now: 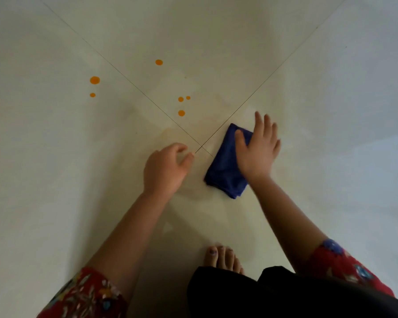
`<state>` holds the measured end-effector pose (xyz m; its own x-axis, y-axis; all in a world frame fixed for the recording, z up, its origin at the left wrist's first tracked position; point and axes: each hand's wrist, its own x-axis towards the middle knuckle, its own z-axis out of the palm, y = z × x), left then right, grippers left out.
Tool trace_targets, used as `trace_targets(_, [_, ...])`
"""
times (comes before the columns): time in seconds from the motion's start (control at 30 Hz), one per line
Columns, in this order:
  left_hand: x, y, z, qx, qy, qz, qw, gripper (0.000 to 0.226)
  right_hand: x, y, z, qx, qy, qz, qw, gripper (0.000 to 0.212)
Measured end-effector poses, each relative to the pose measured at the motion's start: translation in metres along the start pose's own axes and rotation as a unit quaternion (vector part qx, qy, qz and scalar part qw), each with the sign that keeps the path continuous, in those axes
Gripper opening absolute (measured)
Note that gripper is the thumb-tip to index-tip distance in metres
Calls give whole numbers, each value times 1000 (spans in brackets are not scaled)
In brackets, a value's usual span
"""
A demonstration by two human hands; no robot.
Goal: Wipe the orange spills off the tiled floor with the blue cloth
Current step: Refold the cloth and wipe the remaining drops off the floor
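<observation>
1. Blue cloth [223, 171] lies folded on the tiled floor [55, 180] under your flat, straight-fingered right hand [257, 148]; press evenly.
2. Sweep toward the orange spills [181, 113] ahead-left.
3. Your left hand [163, 168], loosely curled, holds nothing.

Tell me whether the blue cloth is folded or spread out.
Folded: the blue cloth is a compact, layered rectangle under the flat right hand.

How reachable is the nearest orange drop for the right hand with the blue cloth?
Likely yes: the right hand presses flat on the blue cloth, and only bare floor separates it from the nearest orange drop.
</observation>
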<state>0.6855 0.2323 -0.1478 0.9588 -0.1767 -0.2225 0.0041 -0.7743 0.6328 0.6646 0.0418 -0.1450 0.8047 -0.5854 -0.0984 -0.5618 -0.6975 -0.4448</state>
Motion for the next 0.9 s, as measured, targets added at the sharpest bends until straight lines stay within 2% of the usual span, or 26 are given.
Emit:
trace_targets(0.07, [6,-28,-3,29,114,45,992,38,-17,0,36,16,-89,97,991,62])
trace_targets(0.1, [7,-43,-3,47,137,58,988,39,-22,4,50,-3,-101,102,990,61])
trace_targets(0.23, [-1,-92,-1,142,124,45,981,51,-3,22,66,-106,-78,-12,991,56])
trace_targets(0.3, [-10,-106,-2,157,124,25,980,54,-7,22,66,-152,-78,-102,980,55])
trace_targets(0.33, [-13,-110,-3,152,131,8,980,55,-18,24,64,-167,-92,-183,964,55])
trace_targets(0.4, [-13,-114,-5,136,145,-12,980,57,-43,46,56,-206,-150,-382,888,54])
trace_targets(0.43, [-14,-117,-6,126,150,-20,980,57,-50,62,49,-224,-185,-442,849,54])
trace_targets(0.47, [-10,-116,-9,120,156,-19,980,56,-45,79,39,-232,-196,-461,834,54])
trace_targets(0.5, [-10,-117,-11,115,162,-20,980,55,-33,92,33,-235,-182,-448,843,54])
trace_targets(0.53, [-10,-119,-15,111,169,-24,979,54,-17,95,30,-236,-159,-405,869,54])
trace_targets(0.6, [-14,-125,-21,102,186,-28,977,52,19,82,34,-243,-115,-289,919,55])
trace_targets(0.67, [-22,-135,-27,81,205,-35,975,52,28,47,47,-228,-101,-238,939,57])
trace_targets(0.7, [-26,-141,-29,70,214,-39,974,52,17,29,56,-223,-103,-253,936,57])
trace_targets(0.73, [-30,-146,-31,64,222,-42,972,52,-1,17,64,-224,-110,-308,918,57])
trace_targets(0.77, [-34,-153,-35,62,231,-51,970,52,-28,12,72,-224,-135,-397,879,56])
trace_targets(0.83, [-39,-165,-44,58,248,-74,964,51,-88,22,75,-220,-215,-583,752,54])
trace_targets(0.87, [-40,-169,-49,53,254,-91,961,51,-105,30,71,-217,-253,-645,688,54])
trace_targets(0.9, [-41,-174,-53,49,260,-107,959,51,-105,35,67,-214,-277,-685,639,53])
